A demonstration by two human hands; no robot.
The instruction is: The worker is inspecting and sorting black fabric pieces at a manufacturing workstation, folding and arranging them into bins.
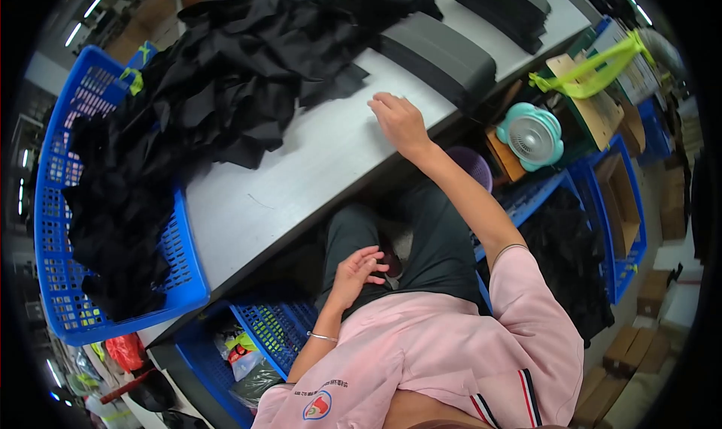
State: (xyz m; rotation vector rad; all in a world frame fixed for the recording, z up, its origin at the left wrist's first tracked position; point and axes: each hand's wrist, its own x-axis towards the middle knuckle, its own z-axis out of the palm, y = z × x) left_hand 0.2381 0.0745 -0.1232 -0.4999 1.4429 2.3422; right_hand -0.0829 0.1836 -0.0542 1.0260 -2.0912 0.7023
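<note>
My right hand (401,121) is over the pale worktable (248,215), beside a stack of dark cut pieces (444,53) with a grey top. Its fingers are loosely bent with slight gaps, and nothing shows in them. Over my lap hangs my left hand (359,273), fingers apart and holding nothing. A large heap of black fabric pieces (226,75) covers the far left of the table. It spills down into a blue plastic basket (124,320) at the left. Farther back lies a second dark stack (505,12).
A turquoise fan (532,137) and a purple container (470,167) are right of the table. Below the near edge stands a blue basket (274,335) with bagged items. More black fabric (564,256) lies in a blue crate at the right. Cardboard boxes (632,350) rest beyond.
</note>
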